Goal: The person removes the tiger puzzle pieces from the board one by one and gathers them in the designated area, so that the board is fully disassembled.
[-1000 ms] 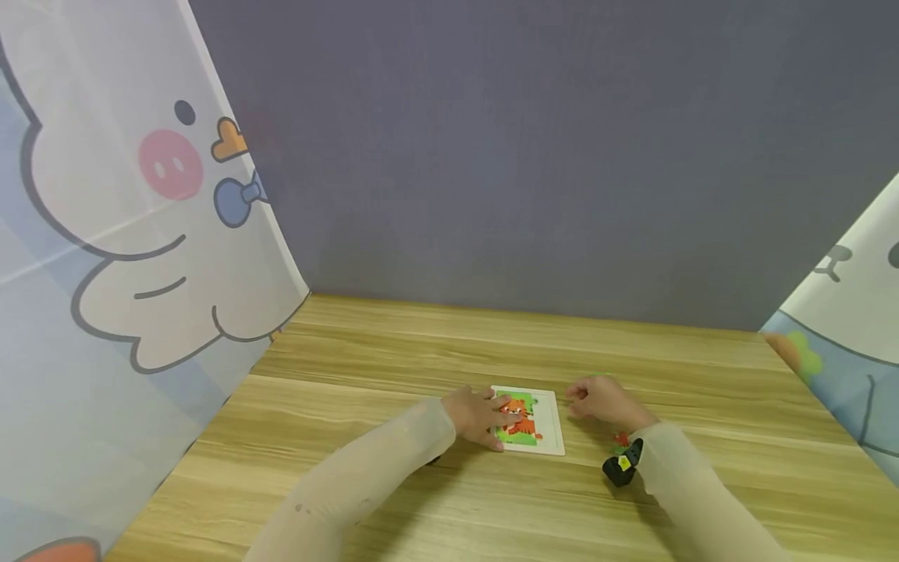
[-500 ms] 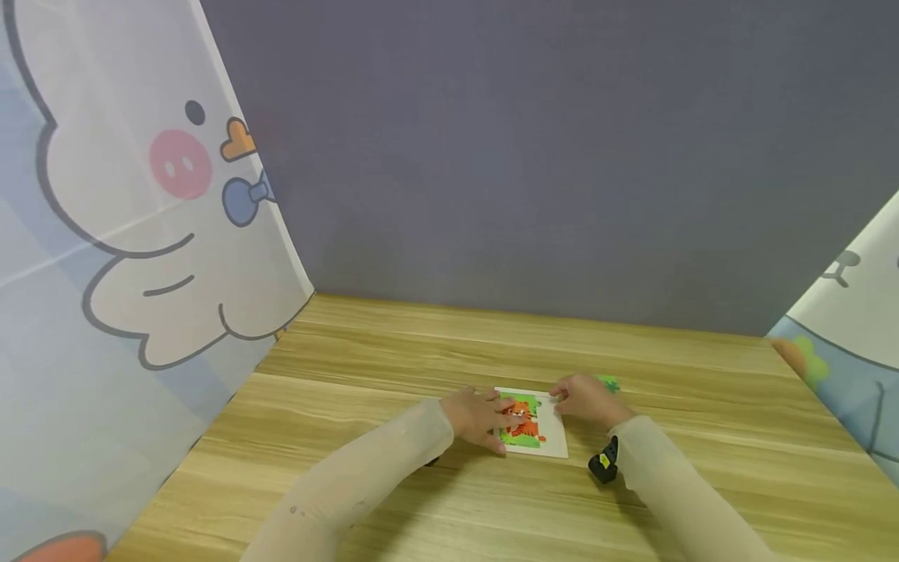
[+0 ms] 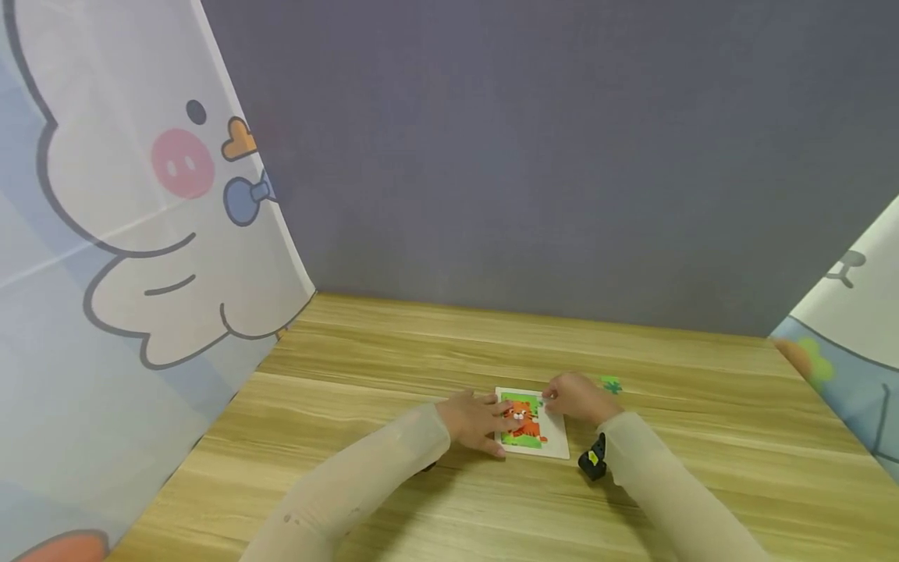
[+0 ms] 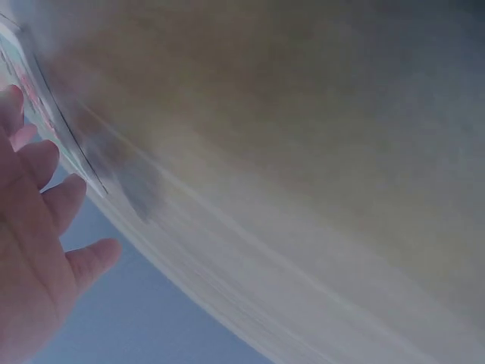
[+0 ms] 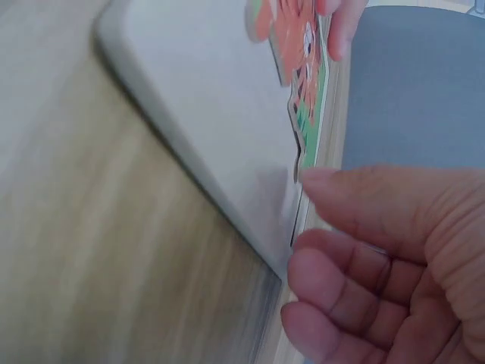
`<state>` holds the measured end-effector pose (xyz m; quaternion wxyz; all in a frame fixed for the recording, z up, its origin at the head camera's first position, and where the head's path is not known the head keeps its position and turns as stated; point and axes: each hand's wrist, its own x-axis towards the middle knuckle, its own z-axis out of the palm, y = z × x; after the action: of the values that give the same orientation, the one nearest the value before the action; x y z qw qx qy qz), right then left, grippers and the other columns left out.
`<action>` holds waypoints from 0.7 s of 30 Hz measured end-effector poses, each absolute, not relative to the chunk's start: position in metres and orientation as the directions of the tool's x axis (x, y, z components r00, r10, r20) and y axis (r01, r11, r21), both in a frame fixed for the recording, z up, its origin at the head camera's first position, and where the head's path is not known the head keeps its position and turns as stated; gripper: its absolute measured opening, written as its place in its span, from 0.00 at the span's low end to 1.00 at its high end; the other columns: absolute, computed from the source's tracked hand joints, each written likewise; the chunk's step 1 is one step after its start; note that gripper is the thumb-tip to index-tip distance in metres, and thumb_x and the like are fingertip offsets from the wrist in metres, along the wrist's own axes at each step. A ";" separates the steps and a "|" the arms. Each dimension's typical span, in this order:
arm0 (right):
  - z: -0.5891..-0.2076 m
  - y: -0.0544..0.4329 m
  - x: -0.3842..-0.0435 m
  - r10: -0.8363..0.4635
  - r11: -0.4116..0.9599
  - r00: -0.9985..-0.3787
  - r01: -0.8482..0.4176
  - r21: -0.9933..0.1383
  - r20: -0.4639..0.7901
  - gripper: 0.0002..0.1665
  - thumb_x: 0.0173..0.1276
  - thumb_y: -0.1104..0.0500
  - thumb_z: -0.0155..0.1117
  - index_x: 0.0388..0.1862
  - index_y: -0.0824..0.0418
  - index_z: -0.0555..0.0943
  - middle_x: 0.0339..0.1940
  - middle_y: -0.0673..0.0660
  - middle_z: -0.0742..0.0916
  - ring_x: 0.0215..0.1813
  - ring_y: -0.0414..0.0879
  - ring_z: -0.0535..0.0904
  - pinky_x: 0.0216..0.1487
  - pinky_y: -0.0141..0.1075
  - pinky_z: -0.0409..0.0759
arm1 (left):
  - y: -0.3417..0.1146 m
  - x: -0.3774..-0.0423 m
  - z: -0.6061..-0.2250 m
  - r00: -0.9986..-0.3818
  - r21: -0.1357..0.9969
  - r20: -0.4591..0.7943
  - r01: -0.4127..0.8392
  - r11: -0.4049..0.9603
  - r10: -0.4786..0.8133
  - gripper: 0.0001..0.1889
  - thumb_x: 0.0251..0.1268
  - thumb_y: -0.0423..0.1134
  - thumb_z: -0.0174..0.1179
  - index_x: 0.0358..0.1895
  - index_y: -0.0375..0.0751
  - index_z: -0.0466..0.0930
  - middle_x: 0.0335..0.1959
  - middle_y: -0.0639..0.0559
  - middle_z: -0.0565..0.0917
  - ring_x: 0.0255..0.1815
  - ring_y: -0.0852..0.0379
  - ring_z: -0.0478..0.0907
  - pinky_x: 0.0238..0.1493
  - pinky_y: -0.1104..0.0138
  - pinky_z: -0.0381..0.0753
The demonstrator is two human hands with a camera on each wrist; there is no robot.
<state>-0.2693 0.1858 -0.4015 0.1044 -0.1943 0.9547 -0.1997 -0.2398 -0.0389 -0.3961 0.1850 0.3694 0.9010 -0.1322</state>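
Observation:
A square puzzle board (image 3: pixel 555 435) with a white rim lies on the wooden table, its left part filled with tiger puzzle pieces (image 3: pixel 527 429) on green. My left hand (image 3: pixel 474 421) rests on the board's left side with its fingers spread over the tiger. At the upper right corner is my right hand (image 3: pixel 579 398). In the right wrist view its thumb (image 5: pixel 364 199) touches the edge of a green puzzle piece (image 5: pixel 312 148); the other fingers are loosely bent, with nothing visible between them and the thumb. The board's right strip shows bare white.
A loose green puzzle piece (image 3: pixel 611 384) lies on the table (image 3: pixel 421 343) behind my right hand. A black wrist camera (image 3: pixel 593 460) hangs under the right sleeve. A grey panel (image 3: pixel 534 156) stands along the back, with cartoon cloths (image 3: pixel 140 234) at both sides.
My right hand has moved left from beside the board onto its upper right corner. The loose green piece behind it has come into view; a red piece near the wrist is now hidden.

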 end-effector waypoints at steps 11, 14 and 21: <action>-0.401 0.181 -0.270 -0.386 0.847 -0.910 -0.284 -0.450 -0.153 0.07 0.63 0.69 0.69 0.39 0.70 0.89 0.42 0.64 0.91 0.41 0.49 0.86 0.46 0.47 0.86 | -0.035 -0.239 -0.398 -0.646 -0.123 -0.440 0.731 0.671 0.623 0.36 0.70 0.71 0.46 0.80 0.77 0.52 0.84 0.62 0.52 0.85 0.60 0.49 0.81 0.51 0.58; -0.402 0.179 -0.270 -0.380 0.847 -0.912 -0.275 -0.456 -0.155 0.06 0.63 0.69 0.69 0.39 0.70 0.89 0.42 0.64 0.91 0.41 0.51 0.87 0.45 0.46 0.86 | -0.035 -0.239 -0.398 -0.650 -0.124 -0.445 0.726 0.677 0.616 0.36 0.70 0.71 0.46 0.80 0.78 0.52 0.84 0.62 0.52 0.85 0.60 0.50 0.81 0.52 0.58; -0.403 0.178 -0.273 -0.395 0.847 -0.907 -0.296 -0.442 -0.148 0.06 0.63 0.70 0.69 0.38 0.70 0.89 0.40 0.63 0.91 0.37 0.47 0.85 0.42 0.44 0.86 | -0.034 -0.239 -0.399 -0.645 -0.122 -0.450 0.729 0.674 0.617 0.35 0.71 0.71 0.46 0.79 0.79 0.52 0.84 0.62 0.51 0.84 0.60 0.51 0.81 0.51 0.59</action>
<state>-0.2727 0.1775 -0.4031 0.1177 -0.1811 0.9536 -0.2096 -0.2395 -0.0342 -0.3988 0.1894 0.3761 0.8949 -0.1476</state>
